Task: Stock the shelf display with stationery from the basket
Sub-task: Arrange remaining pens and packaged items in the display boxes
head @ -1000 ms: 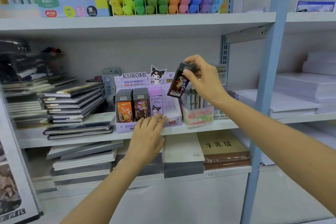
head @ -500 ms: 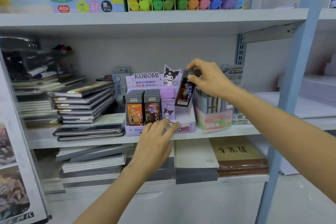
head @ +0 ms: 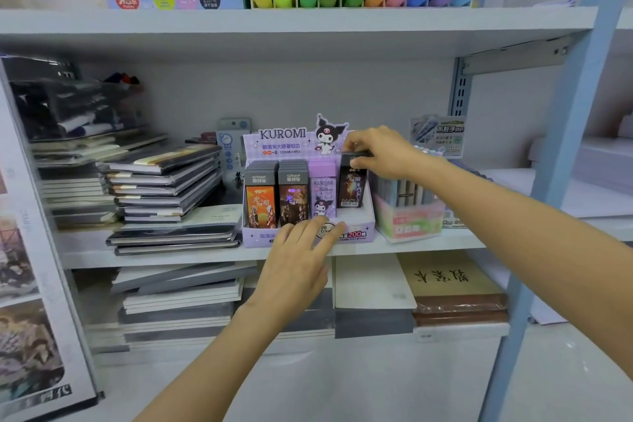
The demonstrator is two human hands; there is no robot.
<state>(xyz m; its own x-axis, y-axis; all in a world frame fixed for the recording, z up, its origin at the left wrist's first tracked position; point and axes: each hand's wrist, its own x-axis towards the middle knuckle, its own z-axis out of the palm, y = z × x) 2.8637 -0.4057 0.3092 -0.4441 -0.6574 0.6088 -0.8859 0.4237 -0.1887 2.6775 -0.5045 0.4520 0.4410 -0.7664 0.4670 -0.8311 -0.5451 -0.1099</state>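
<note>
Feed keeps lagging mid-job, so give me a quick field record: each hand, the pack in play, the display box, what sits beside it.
display box: purple Kuromi box on middle shelf
right hand: pinches top of dark pack, upright, lower end in rightmost slot
left hand: straight fingers touch display box front
other slots: orange packs, brown packs, purple pack
left of box: notebook stack
right of box: pastel pen box

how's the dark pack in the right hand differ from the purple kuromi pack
The dark pack is black with a grey top; the purple pack is lilac with a Kuromi figure. The right hand pinches the dark pack, which rides higher; the purple pack stands ungripped in the display box. Both are upright slim boxes.
</note>
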